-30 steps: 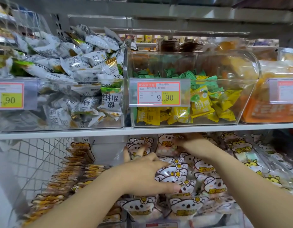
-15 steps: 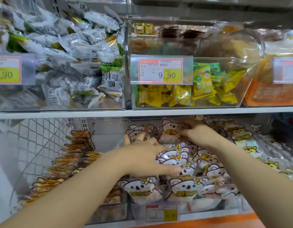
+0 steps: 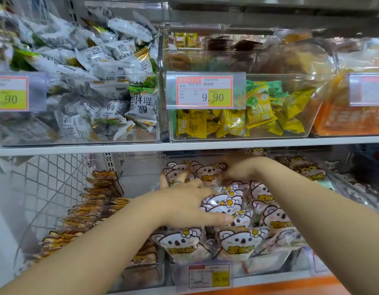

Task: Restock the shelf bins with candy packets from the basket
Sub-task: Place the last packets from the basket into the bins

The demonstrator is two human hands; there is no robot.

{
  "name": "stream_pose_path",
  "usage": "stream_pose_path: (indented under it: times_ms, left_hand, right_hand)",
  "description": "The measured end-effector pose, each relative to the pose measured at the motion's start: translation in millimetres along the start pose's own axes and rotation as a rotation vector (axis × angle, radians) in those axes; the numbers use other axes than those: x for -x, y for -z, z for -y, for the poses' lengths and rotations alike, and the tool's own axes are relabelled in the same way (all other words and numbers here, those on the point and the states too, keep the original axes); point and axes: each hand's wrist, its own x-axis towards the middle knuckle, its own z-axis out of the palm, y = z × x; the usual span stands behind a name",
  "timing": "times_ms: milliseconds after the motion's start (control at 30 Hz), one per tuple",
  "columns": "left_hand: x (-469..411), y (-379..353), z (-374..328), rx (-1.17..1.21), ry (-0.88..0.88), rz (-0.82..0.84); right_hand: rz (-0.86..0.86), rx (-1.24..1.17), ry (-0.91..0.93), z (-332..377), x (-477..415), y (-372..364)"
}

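Observation:
Koala-print candy packets (image 3: 237,243) fill a clear bin (image 3: 178,279) in the middle of the lower shelf. My left hand (image 3: 184,201) lies flat on top of the pile, fingers spread toward the bin's back left and thumb stretched along a packet. My right hand (image 3: 239,169) reaches deeper into the same bin under the shelf board, its fingers pointing left onto the rear packets and slightly blurred. Neither hand lifts a packet clear of the pile. The basket is out of view.
Left of the koala bin is a bin of orange fox-print packets (image 3: 95,211) beside a white wire grid (image 3: 46,184). Hamster-print packets (image 3: 307,171) lie to the right. The upper shelf (image 3: 184,144) carries bins of white-green, yellow-green (image 3: 258,116) and orange packets.
The view has dropped a little, bringing the lower bin's price tag and the orange shelf edge into sight. Both hands stay on the koala packets, the right one shifting slightly among the rear ones.

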Motion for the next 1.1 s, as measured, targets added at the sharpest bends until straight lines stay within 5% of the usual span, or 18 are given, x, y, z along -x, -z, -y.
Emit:
stream_pose_path:
  times_ms: [333,533,767,900,1100]
  left_hand:
    - [0,-2,0,0.0,-0.007,0.0]
    - [2,-3,0,0.016,-0.016,-0.021]
    - [0,-2,1,0.006,-0.006,-0.007]
    - [-1,2,2,0.034,-0.008,-0.027]
    - [26,17,10,0.156,0.015,-0.149]
  right_hand:
    - [0.0,0.001,-0.07,-21,-2,-19]
    - [-0.349,0.038,0.017,-30,5,-36]
    - [-0.157,0.293,-0.026,-34,-18,-32]
    - [-0.06,0.171,-0.02,-20,-1,-14]
    - [-0.213,0.041,-0.013,0,65,9]
